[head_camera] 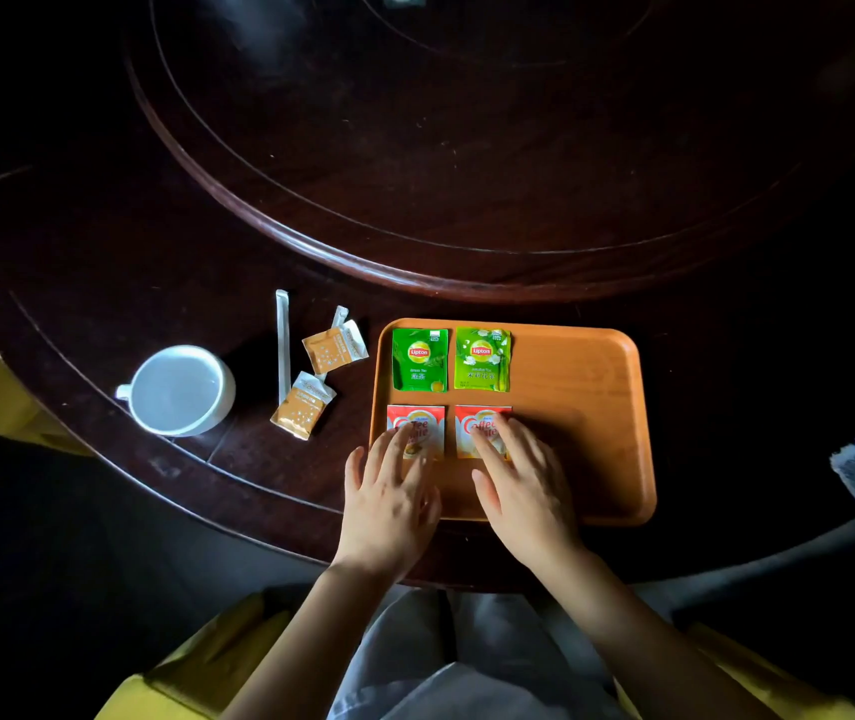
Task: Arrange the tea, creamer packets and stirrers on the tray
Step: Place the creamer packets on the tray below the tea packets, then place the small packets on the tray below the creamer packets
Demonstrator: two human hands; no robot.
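Hands work at the near edge of the orange tray [597, 418] on the dark tabletop [207, 226]. Left hand [389, 496] lies flat and open, fingertips pressing the left creamer packet [423, 426]; right hand [524, 480], also spread flat, presses the right creamer packet [477, 423], gripping nothing. Behind them on the tray, two green tea bags [420, 360] sit side by side. Left of the tray, off it, lie two tan sachets [334, 348], a wrapped stirrer [283, 345] and, farther left, a white cup [181, 389].
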